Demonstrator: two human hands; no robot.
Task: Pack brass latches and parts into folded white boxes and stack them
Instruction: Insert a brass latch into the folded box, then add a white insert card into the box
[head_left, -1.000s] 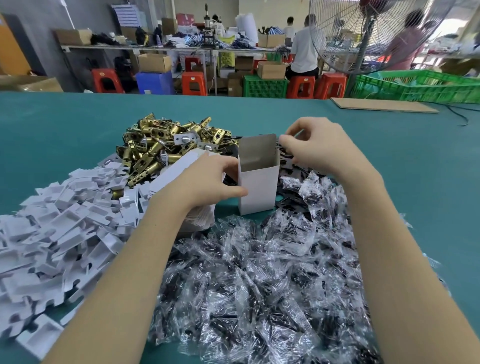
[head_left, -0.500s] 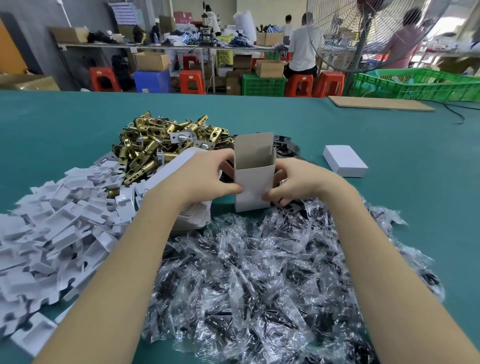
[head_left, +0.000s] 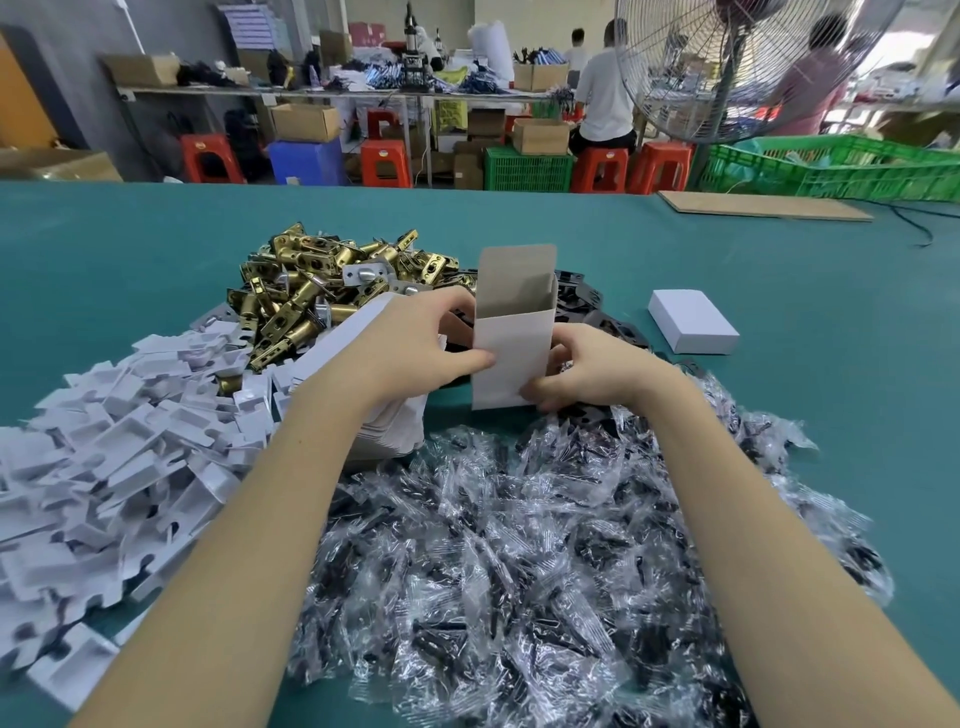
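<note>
Since 1 second ago your right hand (head_left: 597, 371) has dropped from the top flap of the upright white box (head_left: 511, 358) to its lower right corner, and that move has uncovered a closed white box (head_left: 693, 321) lying flat on the green table (head_left: 779, 364) to the right. Your left hand (head_left: 415, 348) has stayed on the box's left side. You now hold the upright box between both hands: your left thumb presses across its front face with the fingers curled behind the left edge, and your right thumb and fingers pinch the bottom right corner. Its top is open, with the brown inner side of the flap standing straight up. It stands just behind the heap of clear plastic bags holding dark parts (head_left: 519, 545), which spreads toward you between your 2 forearms. Beyond your left hand sits the pile of brass latches (head_left: 322, 291), touching the large heap of white cardboard inserts (head_left: 114, 457) on your left. Under your left wrist lies a stack of flat white box blanks (head_left: 395, 426). Black metal plates (head_left: 597, 306) show behind the upright box. Far back, a flat sheet of cardboard (head_left: 763, 205) lies on the table, a standing fan (head_left: 727, 67) rises at the upper right, and people sit on red stools (head_left: 602, 169) at a cluttered bench.
</note>
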